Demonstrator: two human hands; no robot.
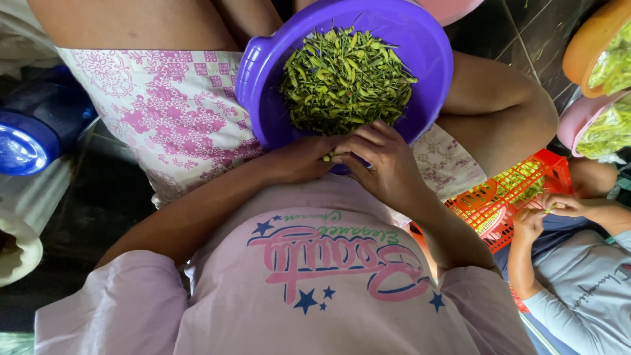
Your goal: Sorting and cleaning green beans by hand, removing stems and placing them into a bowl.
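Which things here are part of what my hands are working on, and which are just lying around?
In use:
- left hand and right hand, pinching one small green piece
- purple basin on the lap
- heap of green buds

Lying about:
- blue lid
- red crate
- orange bowl
- pink bowl

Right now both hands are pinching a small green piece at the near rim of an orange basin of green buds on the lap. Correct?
Not quite: the basin is purple, not orange. The head view shows the left hand and right hand meeting at its near rim, pinching a small green piece, with the green buds piled inside.
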